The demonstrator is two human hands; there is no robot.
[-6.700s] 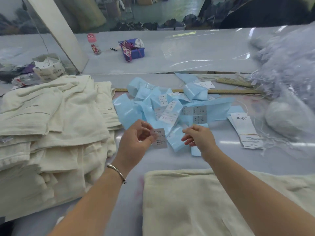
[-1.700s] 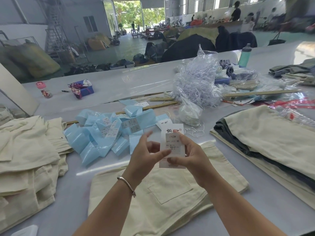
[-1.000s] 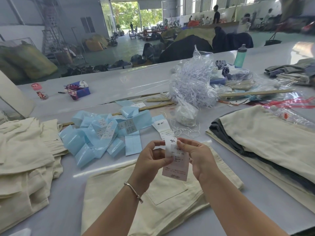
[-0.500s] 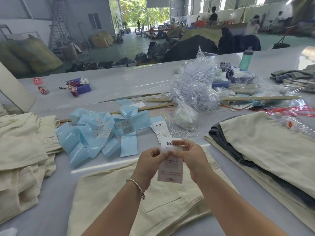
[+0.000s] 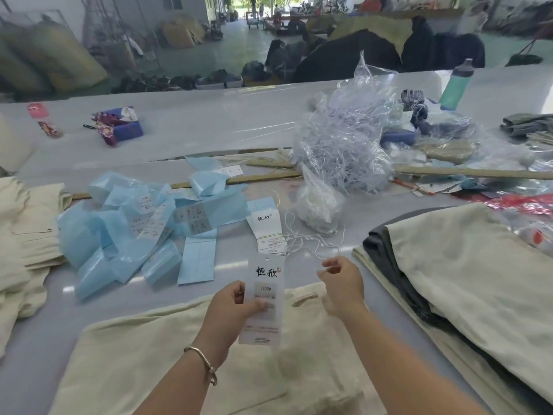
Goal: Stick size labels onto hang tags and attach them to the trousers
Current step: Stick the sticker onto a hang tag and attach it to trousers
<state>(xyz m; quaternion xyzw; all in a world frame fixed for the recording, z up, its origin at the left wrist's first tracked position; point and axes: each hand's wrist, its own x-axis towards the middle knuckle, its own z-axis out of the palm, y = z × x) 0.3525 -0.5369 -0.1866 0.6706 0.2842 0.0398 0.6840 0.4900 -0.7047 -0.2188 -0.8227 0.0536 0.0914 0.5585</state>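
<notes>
1. The left hand (image 5: 232, 307) held the hang tag (image 5: 264, 301) upright at the frame's lower middle, above the cream trousers (image 5: 149, 354) on the bench (image 5: 209, 121).
2. The right hand (image 5: 341, 284) had its fingers curled, pinching a thin white string (image 5: 311, 250).

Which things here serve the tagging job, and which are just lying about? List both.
Job:
- white printed hang tag, held by the left hand
- right hand, fingers curled; any string in it is unclear
- cream folded trousers
- blue label backing sheets
- stack of white hang tags
- loose white strings

Lying about:
- green water bottle
- blue and purple box
- long wooden ruler
</notes>
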